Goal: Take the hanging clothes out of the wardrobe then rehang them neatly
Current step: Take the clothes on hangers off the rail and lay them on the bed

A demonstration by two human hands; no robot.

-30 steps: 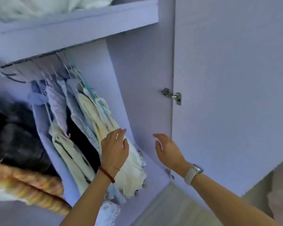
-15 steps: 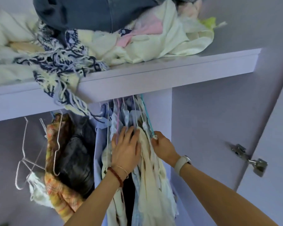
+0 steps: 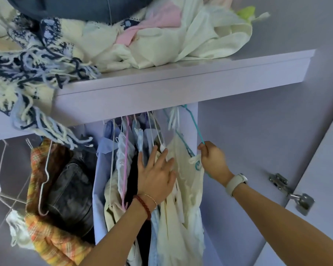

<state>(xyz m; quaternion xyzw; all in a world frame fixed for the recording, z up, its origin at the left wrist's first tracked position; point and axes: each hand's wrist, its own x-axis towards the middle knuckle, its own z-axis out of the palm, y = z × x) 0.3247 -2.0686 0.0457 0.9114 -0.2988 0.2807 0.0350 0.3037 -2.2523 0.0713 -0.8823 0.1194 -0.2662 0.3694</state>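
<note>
Fingers of the right hand [image 3: 212, 162] pinch the sloping wire of a teal hanger [image 3: 195, 127], closed tight around it just below the shelf [image 3: 181, 83]. That hanger's hook disappears up behind the shelf's front edge, and a cream garment [image 3: 183, 198] hangs from it, one strap looped near the gripping fingers. A pale watch [image 3: 235, 184] sits on the right wrist.

Beside it, the left hand [image 3: 156, 177] lies flat and open, fingers spread, pressed against the cream garment and the clothes next to it; it grasps nothing. A red bead bracelet [image 3: 143, 206] and a thin bangle circle that wrist.

Under the shelf, left of the cream garment, hangs a tight bunch of hanging clothes [image 3: 123, 179] in white, pale blue, cream and black, on thin white hangers and one pink hanger [image 3: 125, 160]. Further left under the shelf hang an orange plaid garment [image 3: 46, 237] and a dark denim piece [image 3: 71, 189], with empty white wire hangers [image 3: 0, 179] at the far left.

On top of the shelf sits a loose heap of folded and crumpled clothes [image 3: 161, 35], and a fringed blue and cream scarf [image 3: 31, 77] spills over its front edge. To the right, below the shelf, a metal hinge [image 3: 294, 192] joins the lilac wardrobe door [image 3: 319, 179] to the side wall.
</note>
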